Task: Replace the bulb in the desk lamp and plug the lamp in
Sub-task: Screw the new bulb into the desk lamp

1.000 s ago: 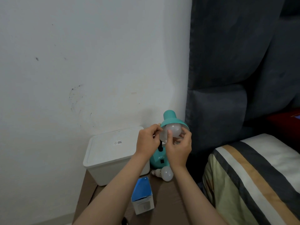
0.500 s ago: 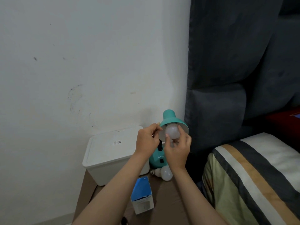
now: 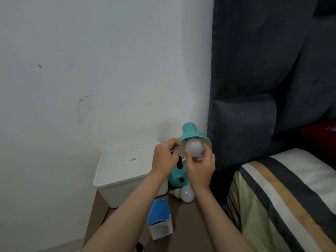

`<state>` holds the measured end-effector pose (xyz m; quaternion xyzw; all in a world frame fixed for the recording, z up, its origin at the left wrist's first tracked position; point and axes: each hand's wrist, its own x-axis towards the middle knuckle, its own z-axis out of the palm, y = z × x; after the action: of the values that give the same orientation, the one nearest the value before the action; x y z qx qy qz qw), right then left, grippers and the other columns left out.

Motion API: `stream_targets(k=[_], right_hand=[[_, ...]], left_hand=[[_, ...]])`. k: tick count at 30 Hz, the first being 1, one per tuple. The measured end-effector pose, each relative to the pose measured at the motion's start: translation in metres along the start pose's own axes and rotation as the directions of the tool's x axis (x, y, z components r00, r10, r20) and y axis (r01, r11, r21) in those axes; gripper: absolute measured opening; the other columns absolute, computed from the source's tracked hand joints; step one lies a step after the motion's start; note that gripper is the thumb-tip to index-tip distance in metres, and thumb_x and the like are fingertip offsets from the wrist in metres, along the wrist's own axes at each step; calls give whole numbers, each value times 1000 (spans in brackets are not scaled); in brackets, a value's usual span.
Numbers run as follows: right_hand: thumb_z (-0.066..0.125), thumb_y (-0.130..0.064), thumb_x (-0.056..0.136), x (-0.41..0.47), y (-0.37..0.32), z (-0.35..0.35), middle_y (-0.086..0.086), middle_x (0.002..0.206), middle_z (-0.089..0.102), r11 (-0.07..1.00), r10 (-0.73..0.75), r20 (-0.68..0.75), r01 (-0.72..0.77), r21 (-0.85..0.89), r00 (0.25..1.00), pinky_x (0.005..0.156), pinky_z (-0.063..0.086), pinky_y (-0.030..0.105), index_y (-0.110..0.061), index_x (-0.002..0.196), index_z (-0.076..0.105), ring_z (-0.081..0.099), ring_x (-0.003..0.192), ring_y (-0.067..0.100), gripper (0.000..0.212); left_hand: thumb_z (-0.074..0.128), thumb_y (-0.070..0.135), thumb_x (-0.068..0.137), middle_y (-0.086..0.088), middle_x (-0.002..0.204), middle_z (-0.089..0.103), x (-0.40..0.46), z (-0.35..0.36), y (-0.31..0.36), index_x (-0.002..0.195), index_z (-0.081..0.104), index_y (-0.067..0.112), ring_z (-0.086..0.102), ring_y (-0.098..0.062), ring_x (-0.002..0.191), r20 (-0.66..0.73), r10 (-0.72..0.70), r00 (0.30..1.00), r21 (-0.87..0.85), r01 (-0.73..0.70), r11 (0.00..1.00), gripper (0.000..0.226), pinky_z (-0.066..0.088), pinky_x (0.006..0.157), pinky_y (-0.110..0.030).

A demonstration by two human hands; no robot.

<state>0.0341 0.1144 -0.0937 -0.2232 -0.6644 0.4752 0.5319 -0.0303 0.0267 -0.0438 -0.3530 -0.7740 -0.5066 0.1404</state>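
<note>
A teal desk lamp [image 3: 190, 132] stands on a brown bedside table [image 3: 183, 220], its shade tipped toward me. A white frosted bulb [image 3: 194, 147] sits inside the shade. My right hand [image 3: 200, 166] grips this bulb from below with thumb and fingers. My left hand [image 3: 164, 156] pinches the shade's left rim. A second white bulb [image 3: 184, 193] lies on its side on the table in front of the lamp's base [image 3: 177, 179]. The socket and the lamp's cord are hidden.
A white lidded plastic box [image 3: 125, 170] stands left of the lamp. A blue and white bulb carton [image 3: 160, 220] lies on the table near me. A dark padded headboard [image 3: 254, 88] and a striped pillow [image 3: 283, 197] fill the right side. White wall behind.
My right hand has shifted its grip around the bulb in the shade, fingers moving as in a turn. My left hand stays on the shade's rim.
</note>
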Motion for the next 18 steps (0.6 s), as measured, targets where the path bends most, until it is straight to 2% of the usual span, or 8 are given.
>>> stream_targets(k=[3, 7, 10, 12, 16, 18], right_hand=[[73, -37, 82, 4, -4, -1, 7, 101, 63, 991, 124, 3, -124, 44, 992, 63, 47, 13, -10, 116, 50, 66, 84, 20, 49], [73, -27, 84, 0, -8, 2, 5, 118, 45, 999, 45, -61, -44, 16, 997, 70, 45, 5, -6, 124, 50, 53, 92, 7, 50], [75, -19, 82, -3, -2, 5, 14, 118, 43, 997, -78, -65, 76, -35, 995, 78, 48, 10, -7, 123, 56, 51, 94, 11, 47], [77, -17, 80, -4, 3, 5, 14, 114, 46, 994, -99, -38, 97, -43, 994, 75, 49, 8, -6, 122, 58, 54, 90, 12, 48], [73, -40, 80, 1, -5, -1, 8, 94, 62, 991, 134, -22, -133, 27, 991, 59, 51, 17, -12, 109, 50, 65, 76, 18, 47], [72, -40, 81, 2, -8, 0, 8, 98, 61, 989, 142, -40, -141, 36, 989, 58, 46, 12, -10, 109, 49, 63, 80, 17, 47]], left_hand=[[56, -5, 81, -11, 82, 73, 0, 0, 0, 84, 68, 15, 68, -32, 74, -4, -15, 1000, -11, 15, 1000, 23, 56, 66, -46], [56, -5, 81, -9, 76, 72, -1, -1, 3, 85, 69, 13, 67, -31, 69, 4, -2, 1000, -1, 2, 1000, 22, 55, 64, -45], [57, -4, 81, -9, 76, 72, 0, -1, 3, 85, 68, 12, 67, -30, 68, 4, 4, 1000, 9, -4, 1000, 21, 55, 63, -45], [57, -4, 81, -9, 77, 72, 0, -1, 2, 85, 68, 12, 67, -29, 69, -1, 5, 1000, 10, -5, 1000, 20, 56, 63, -45], [57, -4, 82, -9, 79, 72, -2, -1, 2, 86, 68, 13, 68, -30, 71, -1, 2, 1000, 3, -2, 1000, 21, 56, 65, -45], [57, -4, 82, -9, 80, 72, -2, -1, 2, 86, 68, 13, 68, -30, 72, -1, 7, 1000, 0, -7, 1000, 21, 56, 65, -45]])
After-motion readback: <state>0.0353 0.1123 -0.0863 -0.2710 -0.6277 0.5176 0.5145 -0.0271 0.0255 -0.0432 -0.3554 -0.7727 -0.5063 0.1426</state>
